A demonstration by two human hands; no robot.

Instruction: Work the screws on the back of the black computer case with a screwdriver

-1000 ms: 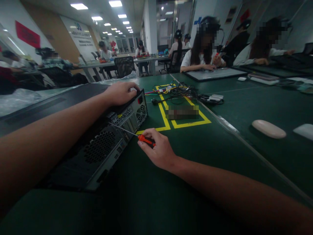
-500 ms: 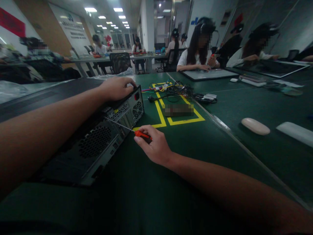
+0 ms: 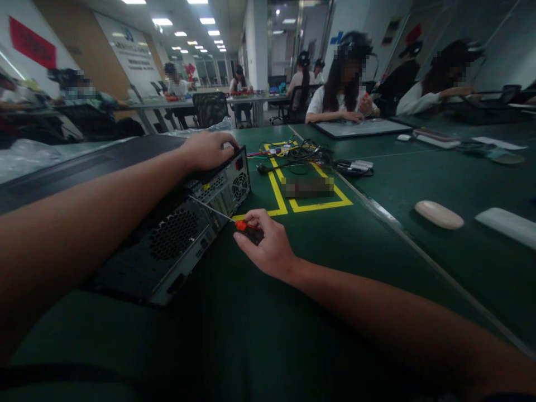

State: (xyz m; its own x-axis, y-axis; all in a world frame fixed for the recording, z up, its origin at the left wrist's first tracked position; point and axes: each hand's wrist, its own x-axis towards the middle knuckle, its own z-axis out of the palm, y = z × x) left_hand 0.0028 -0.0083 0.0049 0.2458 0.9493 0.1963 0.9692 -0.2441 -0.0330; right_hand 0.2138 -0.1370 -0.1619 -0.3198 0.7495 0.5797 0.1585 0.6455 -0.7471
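A black desktop computer case [image 3: 176,240] lies on its side on the green table [image 3: 335,251], its rear panel with fan grille facing me. My left hand [image 3: 207,149] rests on the case's top far corner, fingers curled over the edge. My right hand [image 3: 268,245] is closed on an orange-handled screwdriver [image 3: 243,225]. Its thin shaft points left and up, and the tip meets the rear panel near the upper edge.
Yellow tape marks boxes [image 3: 310,204] behind the case, with a tangle of cables [image 3: 301,152] beyond. A pale oval object [image 3: 439,214] and a white flat one [image 3: 506,226] lie to the right. Other people sit working at the far side and neighbouring tables.
My view shifted slightly. Both hands keep their hold, and the screwdriver stays at the rear panel.
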